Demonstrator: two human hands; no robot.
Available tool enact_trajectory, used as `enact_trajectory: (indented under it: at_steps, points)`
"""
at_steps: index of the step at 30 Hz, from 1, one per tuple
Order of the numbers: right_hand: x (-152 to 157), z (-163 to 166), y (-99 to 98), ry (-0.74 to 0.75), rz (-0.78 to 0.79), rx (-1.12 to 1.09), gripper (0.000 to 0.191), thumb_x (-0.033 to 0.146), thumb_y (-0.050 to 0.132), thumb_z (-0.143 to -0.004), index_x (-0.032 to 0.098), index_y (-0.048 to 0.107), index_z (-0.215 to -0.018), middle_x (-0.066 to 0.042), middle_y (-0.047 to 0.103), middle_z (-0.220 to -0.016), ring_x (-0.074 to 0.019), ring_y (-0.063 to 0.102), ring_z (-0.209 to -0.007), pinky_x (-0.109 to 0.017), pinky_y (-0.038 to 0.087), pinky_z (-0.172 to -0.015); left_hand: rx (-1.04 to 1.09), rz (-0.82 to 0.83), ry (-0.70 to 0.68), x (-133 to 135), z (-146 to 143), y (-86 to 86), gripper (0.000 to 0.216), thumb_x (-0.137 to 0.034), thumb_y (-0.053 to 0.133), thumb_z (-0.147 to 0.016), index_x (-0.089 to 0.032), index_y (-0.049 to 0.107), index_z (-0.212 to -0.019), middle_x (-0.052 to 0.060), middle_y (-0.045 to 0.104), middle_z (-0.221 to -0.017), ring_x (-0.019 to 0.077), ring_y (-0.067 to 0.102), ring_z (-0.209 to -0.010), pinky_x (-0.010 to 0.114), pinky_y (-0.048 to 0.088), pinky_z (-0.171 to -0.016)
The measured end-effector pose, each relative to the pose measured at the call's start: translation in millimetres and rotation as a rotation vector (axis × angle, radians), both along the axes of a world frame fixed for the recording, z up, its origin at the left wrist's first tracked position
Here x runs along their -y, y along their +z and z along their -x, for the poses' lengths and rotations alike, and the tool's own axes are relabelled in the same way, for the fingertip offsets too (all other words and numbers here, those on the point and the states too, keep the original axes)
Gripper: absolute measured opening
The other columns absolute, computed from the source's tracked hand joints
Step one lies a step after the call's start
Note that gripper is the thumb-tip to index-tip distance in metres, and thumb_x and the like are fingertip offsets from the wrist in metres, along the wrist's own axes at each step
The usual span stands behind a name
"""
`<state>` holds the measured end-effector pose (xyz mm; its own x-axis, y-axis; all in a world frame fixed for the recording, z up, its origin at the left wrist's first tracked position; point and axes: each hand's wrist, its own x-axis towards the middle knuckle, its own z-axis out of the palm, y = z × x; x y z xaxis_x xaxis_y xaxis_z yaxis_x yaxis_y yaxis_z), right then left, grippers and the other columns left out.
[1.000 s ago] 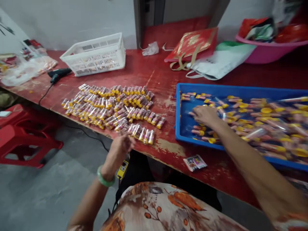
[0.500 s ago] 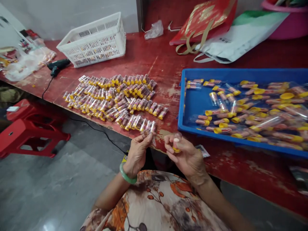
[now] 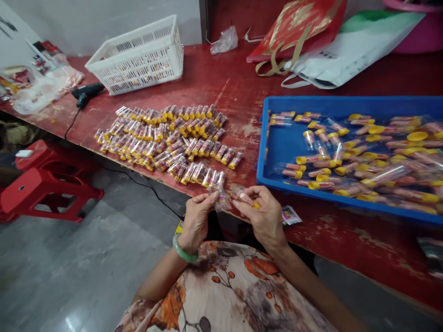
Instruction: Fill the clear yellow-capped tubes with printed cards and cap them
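A clear printed wrapper is pinched between the thumb and fingers of the left hand, on whose wrist a green bracelet is worn. A small clear tube with a yellow end is grasped in the fingers of the right hand, and is partly covered by them. The two hands are held close together, at the near edge of a worn red table; whether the wrapper and the tube are touching cannot be told. Just beyond the left hand, many wrapped tubes are laid in uneven rows, their yellow ends mostly turned toward the near edge. To the right, a blue tray is filled with loose tubes, packed more thickly toward its right side. A flat printed packet is seen on the table just beside the right hand, below the tray. Farther back, a white basket is placed near the wall, with a dark gun-shaped tool beside it. A red bag is partly overlapped by a white and green bag behind the tray. Red stools are placed on the floor at the left.
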<state>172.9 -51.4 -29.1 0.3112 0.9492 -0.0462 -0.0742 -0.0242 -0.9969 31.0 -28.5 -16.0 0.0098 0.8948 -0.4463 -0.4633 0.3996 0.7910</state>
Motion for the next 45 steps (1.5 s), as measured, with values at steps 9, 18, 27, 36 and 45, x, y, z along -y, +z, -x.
enact_trajectory:
  at_steps: [9, 18, 27, 36, 45]
  points:
    - [36, -14, -0.2, 0.064, -0.537, 0.658, 0.035, 0.013, 0.069, -0.079, 0.026, 0.063, -0.111, -0.005, 0.059, -0.094, -0.0169, 0.060, -0.081, -0.031, 0.050, -0.068, 0.141, 0.064, -0.002, 0, -4, 1.7, 0.029, -0.036, 0.084, -0.061, -0.012, 0.069, -0.067, 0.001, 0.068, -0.064, 0.0077, 0.059, -0.056, 0.020, 0.046, -0.058]
    - [33, -5, -7.5, -0.096, -0.604, 0.950, 0.037, 0.014, 0.063, -0.082, 0.026, 0.061, -0.117, -0.008, 0.060, -0.092, -0.0182, 0.061, -0.077, -0.031, 0.051, -0.066, 0.220, 0.143, -0.025, 8, -8, -1.1, 0.029, -0.036, 0.083, -0.063, -0.014, 0.069, -0.076, 0.000, 0.068, -0.068, 0.0069, 0.058, -0.055, 0.020, 0.046, -0.057]
    - [35, 2, -0.4, 0.024, -0.602, 1.156, 0.002, 0.019, 0.065, -0.083, 0.021, 0.065, -0.084, -0.007, 0.070, -0.088, -0.0198, 0.064, -0.079, -0.030, 0.048, -0.061, 0.202, 0.077, -0.081, 11, -4, -0.2, 0.023, -0.034, 0.076, -0.074, -0.015, 0.068, -0.082, 0.001, 0.071, -0.078, 0.0115, 0.064, -0.069, 0.025, 0.051, -0.069]
    - [37, 2, -12.5, 0.018, -0.547, 1.058, 0.025, 0.023, 0.066, -0.084, 0.017, 0.065, -0.109, -0.011, 0.068, -0.083, -0.0216, 0.065, -0.072, -0.032, 0.051, -0.059, 0.118, 0.058, -0.019, 13, -15, -1.5, 0.030, -0.039, 0.080, -0.067, -0.014, 0.067, -0.074, 0.000, 0.067, -0.067, 0.0083, 0.060, -0.057, 0.021, 0.046, -0.059]
    - [36, -3, -2.8, 0.166, -0.568, 0.850, 0.034, 0.021, 0.056, -0.090, 0.018, 0.053, -0.124, -0.014, 0.064, -0.105, -0.0229, 0.064, -0.098, -0.035, 0.057, -0.079, 0.134, 0.057, -0.037, 13, -8, -6.0, 0.028, -0.034, 0.083, -0.064, -0.013, 0.070, -0.078, 0.003, 0.070, -0.075, 0.0111, 0.064, -0.065, 0.024, 0.050, -0.068]
